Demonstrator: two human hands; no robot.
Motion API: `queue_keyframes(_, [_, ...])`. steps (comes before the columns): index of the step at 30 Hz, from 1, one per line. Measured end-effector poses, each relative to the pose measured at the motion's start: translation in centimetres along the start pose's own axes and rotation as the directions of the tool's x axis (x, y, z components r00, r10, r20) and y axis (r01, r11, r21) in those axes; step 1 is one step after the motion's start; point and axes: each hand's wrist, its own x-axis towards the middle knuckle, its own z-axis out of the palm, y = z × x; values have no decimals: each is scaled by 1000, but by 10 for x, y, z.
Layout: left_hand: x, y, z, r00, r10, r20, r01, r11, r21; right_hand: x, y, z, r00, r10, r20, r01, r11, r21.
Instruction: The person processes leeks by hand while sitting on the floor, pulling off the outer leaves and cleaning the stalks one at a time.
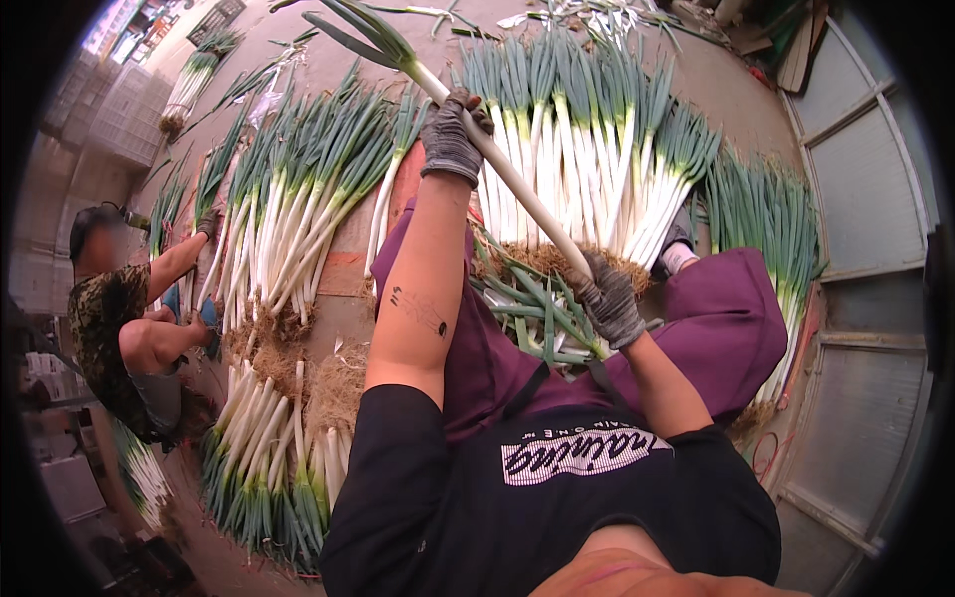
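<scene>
One long leek-like green onion (pixel 522 186) slants across the view between my two hands. My left hand (pixel 455 134), in a grey knit glove, grips its upper stalk just below the green leaves. At the root end, my right hand (pixel 613 298) closes around the base in a matching glove and hides most of the roots. Behind the held stalk lies a broad row of green onions (pixel 556 149), leaves pointing away from me and brown roots towards me. Loose green leaves (pixel 537 313) are heaped between my knees, below the row.
At left, another pile of green onions (pixel 298 194) lies near a crouching co-worker (pixel 134 313). More bundles (pixel 254 463) rest nearer on the floor. A further bundle (pixel 768 224) lies along the framed panels (pixel 869 194) at right. White crates (pixel 134 112) stand at far left.
</scene>
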Motion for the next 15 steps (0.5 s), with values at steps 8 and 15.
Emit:
queue_keyframes(8, [5, -11, -8, 997, 79, 11, -80, 978, 191, -3, 17, 8, 950, 252, 184, -312, 750, 583])
queue_keyframes(15, [7, -20, -7, 977, 212, -13, -196, 925, 326, -10, 21, 18, 978, 197, 68, -205, 854, 478])
